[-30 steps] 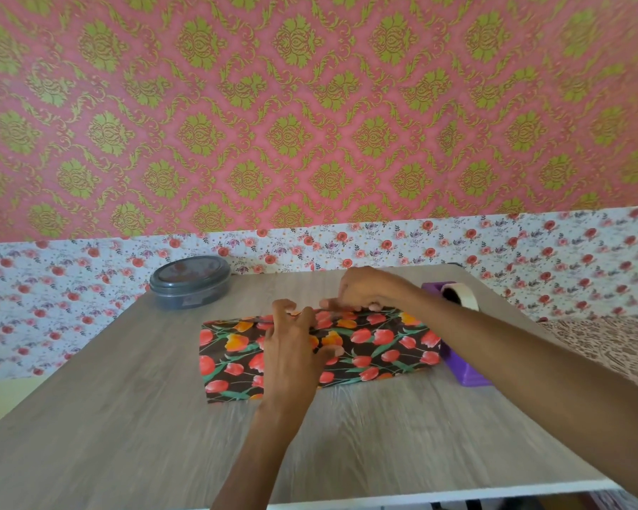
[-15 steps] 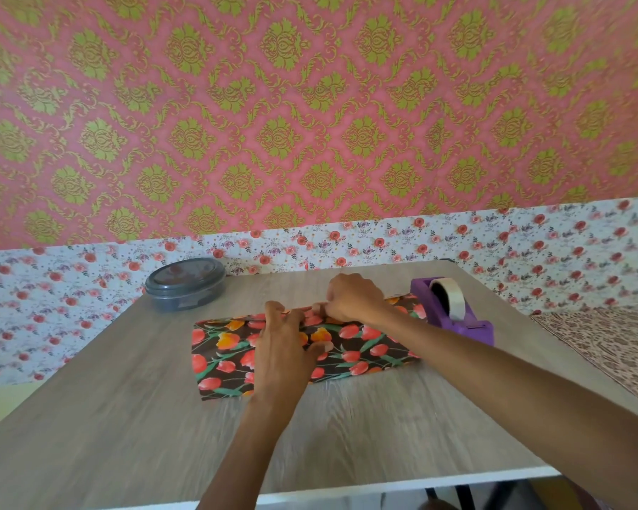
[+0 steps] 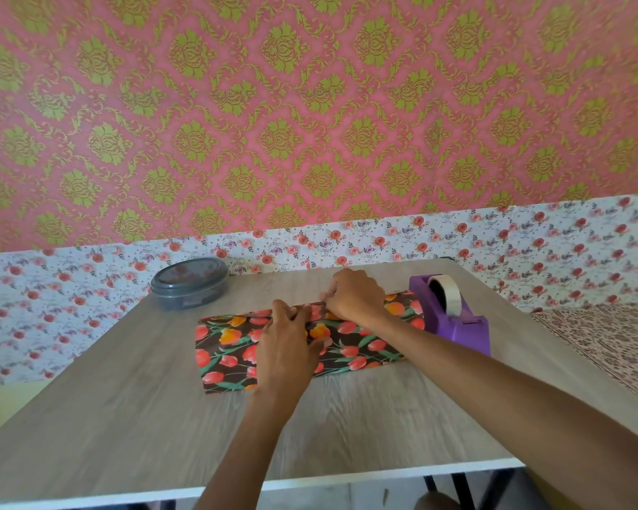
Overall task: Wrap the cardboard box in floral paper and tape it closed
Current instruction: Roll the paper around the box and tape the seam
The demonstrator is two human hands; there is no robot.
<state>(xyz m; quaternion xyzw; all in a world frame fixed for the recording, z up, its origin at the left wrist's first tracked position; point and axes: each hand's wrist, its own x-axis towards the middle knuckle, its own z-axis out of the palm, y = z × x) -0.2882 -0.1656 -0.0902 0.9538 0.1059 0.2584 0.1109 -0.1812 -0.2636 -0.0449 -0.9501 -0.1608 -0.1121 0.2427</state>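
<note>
A: Where does the package sit?

B: The floral paper (image 3: 236, 347) lies on the wooden table (image 3: 126, 399), just left of the purple tape dispenser (image 3: 453, 318), its right end almost touching the dispenser. The cardboard box itself is hidden; I judge it is under the paper, but no bare card shows.

A: And the hands?

B: The left hand (image 3: 286, 347) lies flat and spread on top of the paper, palm down, pressing it. The right hand (image 3: 354, 296) is curled at the paper's far edge, nearer the dispenser, its fingertips apparently pinching a fold or seam there; what exactly they pinch is too small to tell.

A: What could go wrong from here?

B: If the left palm lifts before tape goes on, the overlap may spring open and the wrap go slack. If the right hand pulls too hard on that thin edge, the paper could tear or crease crookedly. The ends left and right of the hands look flat and unfolded, so the box might slide inside the sleeve.

A: Anything in the way?

B: The dispenser stands very close, so the right forearm passes just beside it; a reach for tape means freeing one hand. A grey lidded container (image 3: 188, 283) sits well to the left of the dispenser, near the table's far edge, apart from the paper. Patterned wallpaper (image 3: 310, 123) rises behind it all.
</note>
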